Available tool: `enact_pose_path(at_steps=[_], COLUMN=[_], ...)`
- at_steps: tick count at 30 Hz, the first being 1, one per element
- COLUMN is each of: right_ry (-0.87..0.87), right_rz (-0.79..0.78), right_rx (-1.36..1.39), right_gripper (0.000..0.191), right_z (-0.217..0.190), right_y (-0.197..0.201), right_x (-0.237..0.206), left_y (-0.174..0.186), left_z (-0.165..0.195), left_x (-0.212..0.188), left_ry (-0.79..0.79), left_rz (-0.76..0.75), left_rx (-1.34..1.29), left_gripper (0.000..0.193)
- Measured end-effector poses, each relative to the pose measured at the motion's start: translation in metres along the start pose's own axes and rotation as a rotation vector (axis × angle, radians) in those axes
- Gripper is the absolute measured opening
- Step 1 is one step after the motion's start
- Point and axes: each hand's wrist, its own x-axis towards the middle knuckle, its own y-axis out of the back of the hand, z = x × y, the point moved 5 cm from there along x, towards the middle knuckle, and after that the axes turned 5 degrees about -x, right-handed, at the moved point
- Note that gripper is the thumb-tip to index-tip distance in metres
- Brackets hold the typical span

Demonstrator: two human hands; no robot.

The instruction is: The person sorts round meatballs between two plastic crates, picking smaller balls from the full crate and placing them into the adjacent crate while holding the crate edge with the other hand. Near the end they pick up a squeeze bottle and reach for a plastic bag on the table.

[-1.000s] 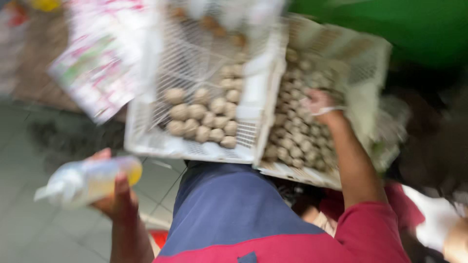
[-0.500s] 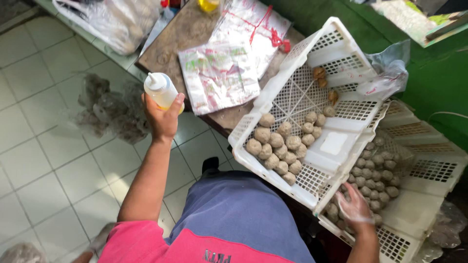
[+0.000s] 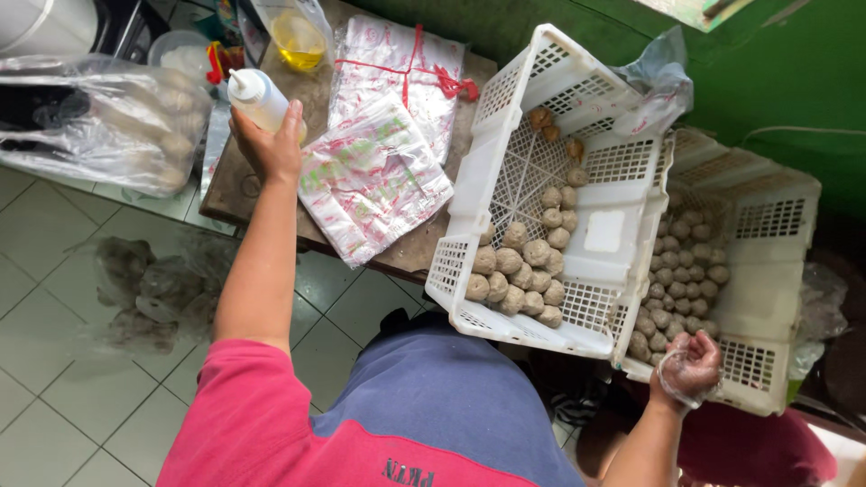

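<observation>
Left hand: the left hand point(image 3: 268, 144) grips a squeeze bottle point(image 3: 257, 95) above the table edge point(image 3: 236, 215).
Right hand: the right hand point(image 3: 690, 367), in a clear glove, curls at the right crate point(image 3: 776, 271) corner; grasp unclear.
Obstacles: the tilted white crate point(image 3: 550, 194) of round balls point(image 3: 519, 275) and plastic bags point(image 3: 372, 176) crowd the table.
Free space: tiled floor point(image 3: 54, 298) at left.

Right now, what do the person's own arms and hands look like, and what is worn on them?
Both arms are bare from the short sleeves down. The left sleeve is pink, part of a pink and blue top. The left hand is uncovered. The right hand wears a thin clear plastic glove, crinkled and loose. No watch or jewellery shows.
</observation>
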Motion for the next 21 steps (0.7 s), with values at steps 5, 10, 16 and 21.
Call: enact_pose_path(at_steps=[5, 10, 16, 21], right_ry=[0.061, 0.172, 0.144, 0.12], right_rz=[0.007, 0.046, 0.063, 0.034], right_rx=[-0.174, -0.282, -0.251, -0.226], right_gripper=[0.026, 0.023, 0.03, 0.028], right_z=[-0.032, -0.041, -0.024, -0.008], right_y=[-0.007, -0.01, -0.006, 0.001], right_x=[-0.007, -0.006, 0.001, 0.0], left_y=[-0.022, 0.005, 0.013, -0.001], left_z=[-0.015, 0.009, 0.105, 0.188], left_x=[0.026, -0.021, -0.181, -0.231], left_ry=[0.022, -0.153, -0.285, -0.354], left_rz=[-0.119, -0.07, -0.505, -0.75], left_rx=[-0.002, 0.133, 0.07, -0.159], left_gripper=[0.098, 0.106, 0.042, 0.037])
